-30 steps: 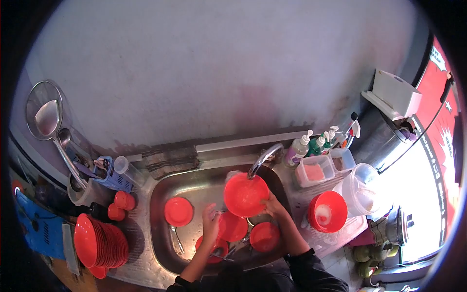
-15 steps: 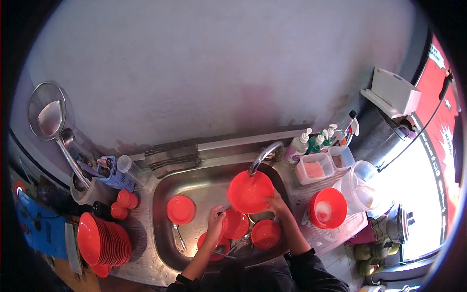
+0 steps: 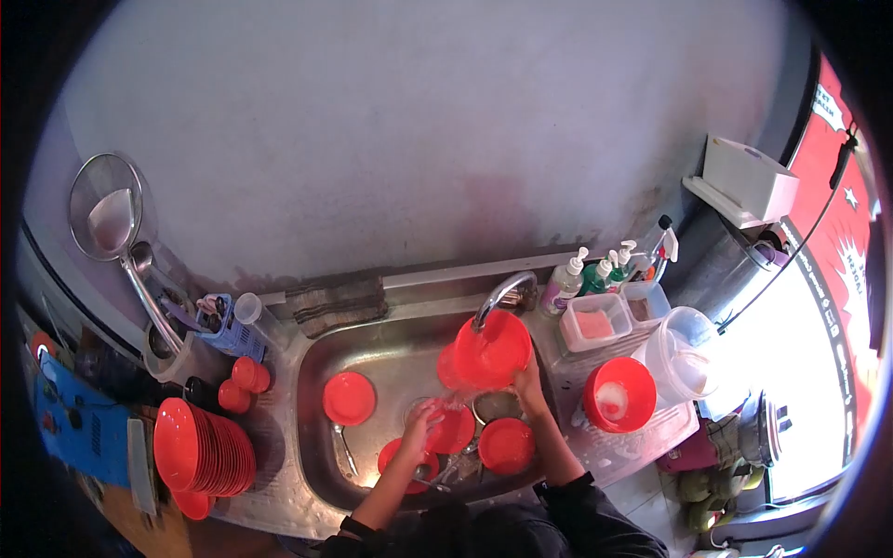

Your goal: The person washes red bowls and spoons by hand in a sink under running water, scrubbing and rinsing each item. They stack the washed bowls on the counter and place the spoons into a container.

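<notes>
The right grip [image 3: 528, 379] is clamped on the rim of the red bowl [image 3: 493, 349] under the faucet [image 3: 502, 296], fingers mostly hidden behind it. The left grip [image 3: 420, 430] blurs in spilling water over red plates [image 3: 453, 430] in the sink [image 3: 395, 358] — open or closed, I cannot tell. The bowl tips more steeply than half a second ago.
</notes>
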The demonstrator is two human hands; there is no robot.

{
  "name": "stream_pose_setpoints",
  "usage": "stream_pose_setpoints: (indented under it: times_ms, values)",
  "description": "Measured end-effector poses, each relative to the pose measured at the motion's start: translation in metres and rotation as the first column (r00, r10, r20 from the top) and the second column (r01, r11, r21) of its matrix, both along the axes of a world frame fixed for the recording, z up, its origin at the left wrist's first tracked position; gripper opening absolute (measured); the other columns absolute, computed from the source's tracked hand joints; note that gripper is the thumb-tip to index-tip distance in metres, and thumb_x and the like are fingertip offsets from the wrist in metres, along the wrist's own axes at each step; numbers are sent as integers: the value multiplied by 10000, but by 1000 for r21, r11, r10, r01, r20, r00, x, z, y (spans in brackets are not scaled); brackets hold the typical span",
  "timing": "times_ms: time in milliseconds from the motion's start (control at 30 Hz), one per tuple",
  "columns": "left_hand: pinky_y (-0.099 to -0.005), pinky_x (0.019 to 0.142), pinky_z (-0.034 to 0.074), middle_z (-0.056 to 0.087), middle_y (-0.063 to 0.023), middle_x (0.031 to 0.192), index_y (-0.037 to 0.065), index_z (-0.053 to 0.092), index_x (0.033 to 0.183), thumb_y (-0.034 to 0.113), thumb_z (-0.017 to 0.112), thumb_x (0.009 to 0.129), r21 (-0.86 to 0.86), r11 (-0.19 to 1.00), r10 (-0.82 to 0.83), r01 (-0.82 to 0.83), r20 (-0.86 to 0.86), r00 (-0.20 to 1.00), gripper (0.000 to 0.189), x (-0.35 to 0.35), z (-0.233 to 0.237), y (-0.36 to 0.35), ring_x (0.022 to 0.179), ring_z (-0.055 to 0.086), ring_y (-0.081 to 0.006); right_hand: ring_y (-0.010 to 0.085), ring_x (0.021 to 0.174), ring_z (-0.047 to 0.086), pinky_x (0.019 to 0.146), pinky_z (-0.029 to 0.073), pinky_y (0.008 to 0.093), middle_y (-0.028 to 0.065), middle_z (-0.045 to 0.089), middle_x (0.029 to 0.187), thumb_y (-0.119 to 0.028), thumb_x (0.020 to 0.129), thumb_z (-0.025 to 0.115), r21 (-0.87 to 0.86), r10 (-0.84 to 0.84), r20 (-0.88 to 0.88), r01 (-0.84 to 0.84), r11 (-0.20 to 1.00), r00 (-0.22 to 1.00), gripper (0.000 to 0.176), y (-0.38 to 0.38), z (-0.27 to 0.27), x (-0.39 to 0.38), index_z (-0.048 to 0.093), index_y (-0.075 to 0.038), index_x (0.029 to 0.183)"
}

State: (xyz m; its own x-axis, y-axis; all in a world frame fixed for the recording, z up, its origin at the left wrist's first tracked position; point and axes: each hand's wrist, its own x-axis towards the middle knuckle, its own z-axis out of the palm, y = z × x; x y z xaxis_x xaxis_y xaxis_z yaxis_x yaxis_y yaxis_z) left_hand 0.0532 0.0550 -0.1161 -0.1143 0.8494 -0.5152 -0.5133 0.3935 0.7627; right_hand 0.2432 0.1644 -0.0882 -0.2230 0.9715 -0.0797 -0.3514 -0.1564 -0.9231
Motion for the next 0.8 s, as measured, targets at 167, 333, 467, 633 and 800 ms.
stream_pose_setpoints:
  times_ms: [167, 333, 467, 633, 800]
  values:
    - [-319, 827, 283, 450, -65, 1076, 98, 404, 1079, 227, 426, 776, 30, 999, 18, -20, 50, 999, 330, -5, -4, -8, 906, 494, -184, 225, 1032, 418, 840, 366, 330, 77, 377, 1160, 75, 674, 340, -56, -15, 82, 20, 998, 997, 580, -11, 13, -22, 253, -115, 1215]
    - [-324, 858, 237, 466, -56, 1074, 112, 392, 1091, 336, 404, 766, 10, 1000, -29, 28, 126, 992, 395, -6, -1, -12, 946, 474, -198, 227, 1046, 411, 872, 315, 291, 113, 394, 1157, 117, 631, 334, 323, -167, 391, 35, 946, 905, 610, -34, 5, -27, 299, -105, 1198]
    - [-337, 871, 228, 465, -63, 1080, 115, 365, 1124, 371, 393, 764, -69, 996, -47, 65, 236, 970, 443, -7, -7, -13, 979, 458, -207, 294, 1075, 372, 879, 306, 318, 163, 381, 1159, 125, 598, 346, 537, -236, 577, -146, 831, 782, 607, -52, 21, -29, 369, -105, 1160]
    - [-389, 905, 283, 416, -149, 1126, 30, 369, 1115, 307, 360, 799, 294, 955, -235, -24, 809, 538, 421, -7, 13, -12, 1032, 411, -274, 295, 1089, 350, 891, 304, 327, 161, 361, 1177, 146, 556, 353, 619, -166, 700, -475, 625, 694, 617, -75, 61, -18, 445, -119, 1106]
    - [-399, 904, 293, 412, -130, 1135, 31, 355, 1131, 251, 310, 837, 280, 952, -142, -120, 756, 639, 371, -19, -11, 4, 1048, 395, -259, 274, 1109, 333, 897, 305, 313, 152, 334, 1198, 141, 555, 364, 660, -179, 682, -491, 569, 709, 611, -81, 60, -2, 442, -103, 1109]
